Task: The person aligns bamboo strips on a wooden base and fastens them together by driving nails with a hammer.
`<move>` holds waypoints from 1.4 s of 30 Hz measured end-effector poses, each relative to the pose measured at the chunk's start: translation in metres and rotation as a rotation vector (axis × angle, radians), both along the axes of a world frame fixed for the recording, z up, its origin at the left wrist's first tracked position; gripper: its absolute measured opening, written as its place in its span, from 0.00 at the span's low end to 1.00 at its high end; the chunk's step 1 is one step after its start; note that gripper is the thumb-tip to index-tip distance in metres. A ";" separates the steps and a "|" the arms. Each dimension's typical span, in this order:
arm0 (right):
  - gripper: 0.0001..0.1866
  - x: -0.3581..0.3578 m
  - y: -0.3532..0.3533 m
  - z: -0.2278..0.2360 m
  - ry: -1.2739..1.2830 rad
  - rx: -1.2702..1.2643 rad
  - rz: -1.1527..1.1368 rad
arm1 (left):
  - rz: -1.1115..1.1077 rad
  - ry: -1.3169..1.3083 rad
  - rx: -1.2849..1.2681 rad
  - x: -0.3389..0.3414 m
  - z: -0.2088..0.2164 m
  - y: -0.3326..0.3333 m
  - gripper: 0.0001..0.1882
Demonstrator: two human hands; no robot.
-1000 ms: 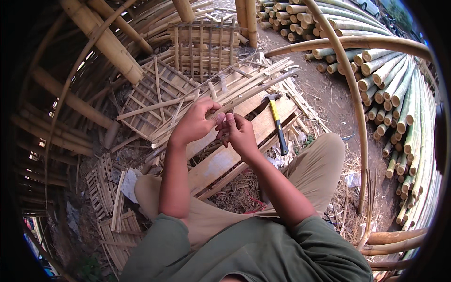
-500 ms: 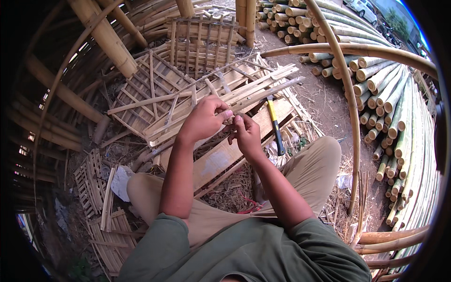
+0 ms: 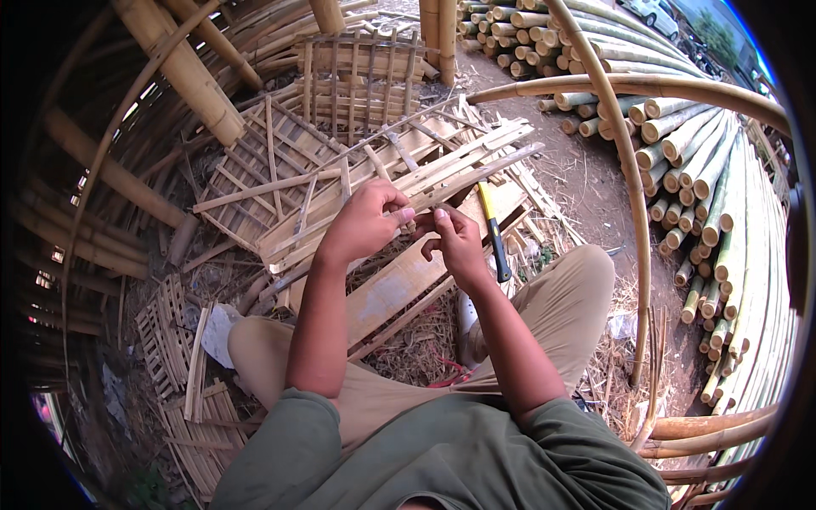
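My left hand and my right hand are close together over the wooden pieces in front of me. The left thumb and fingers pinch a small brownish bit, too small to name. Curled fingers and thumb close my right hand too, and a dark speck shows at its fingertips. A narrow gap lies between the two hands. Just right of my right hand rests a hammer with a yellow and black handle, its head partly hidden, on a wide bamboo board.
Slatted bamboo panels and loose strips lie ahead. A slatted rack stands behind them. Cut bamboo poles are stacked at the right. A curved bamboo pole arches beside my right knee. Small slatted pieces lie at the left.
My fingertips have drawn slightly apart, and the right hand has moved a little to the right. The view has shifted slightly; the hammer stays on the board.
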State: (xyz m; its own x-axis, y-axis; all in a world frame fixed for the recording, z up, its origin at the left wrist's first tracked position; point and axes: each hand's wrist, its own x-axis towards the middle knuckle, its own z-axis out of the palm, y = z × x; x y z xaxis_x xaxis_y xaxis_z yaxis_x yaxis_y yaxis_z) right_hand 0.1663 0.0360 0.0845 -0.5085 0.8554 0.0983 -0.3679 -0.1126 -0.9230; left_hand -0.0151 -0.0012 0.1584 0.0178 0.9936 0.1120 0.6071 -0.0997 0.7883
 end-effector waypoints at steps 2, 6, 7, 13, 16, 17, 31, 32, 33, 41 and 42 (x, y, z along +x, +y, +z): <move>0.21 -0.001 -0.001 0.000 0.014 -0.019 0.001 | -0.005 -0.013 0.004 0.000 -0.002 0.000 0.07; 0.21 -0.003 -0.003 0.001 0.016 -0.038 -0.016 | 0.020 -0.033 0.016 0.003 0.002 -0.002 0.07; 0.21 -0.003 -0.004 0.000 0.008 -0.031 -0.014 | 0.028 -0.037 0.000 0.004 0.003 -0.002 0.07; 0.23 -0.007 -0.008 -0.005 0.035 -0.062 -0.001 | 0.053 -0.029 0.015 0.003 0.003 -0.003 0.07; 0.23 -0.009 -0.010 -0.004 0.030 -0.069 0.002 | 0.050 0.003 0.017 -0.001 0.003 -0.003 0.09; 0.23 -0.010 -0.010 -0.004 0.029 -0.068 0.000 | 0.049 0.003 0.017 -0.001 0.003 -0.002 0.09; 0.20 -0.017 -0.016 -0.005 0.042 -0.077 -0.011 | 0.066 0.071 0.075 0.001 0.003 -0.002 0.09; 0.20 -0.017 -0.016 -0.004 0.042 -0.076 -0.011 | 0.066 0.071 0.076 0.002 0.003 -0.002 0.09; 0.20 -0.016 -0.016 -0.004 0.045 -0.089 -0.010 | 0.075 0.053 0.083 0.004 0.004 -0.003 0.08; 0.20 -0.018 -0.017 -0.002 0.040 -0.122 0.002 | 0.099 0.047 0.084 0.007 0.007 -0.004 0.07; 0.20 -0.019 -0.019 0.000 0.029 -0.098 0.008 | 0.103 0.054 0.100 0.005 0.006 -0.004 0.07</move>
State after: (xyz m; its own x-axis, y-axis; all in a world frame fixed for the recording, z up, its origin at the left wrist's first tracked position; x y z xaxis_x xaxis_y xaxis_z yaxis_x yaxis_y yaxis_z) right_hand 0.1471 0.0173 0.0844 -0.5134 0.8576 0.0289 -0.3933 -0.2052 -0.8962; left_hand -0.0097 -0.0049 0.1648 -0.0749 0.9744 0.2121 0.6594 -0.1111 0.7436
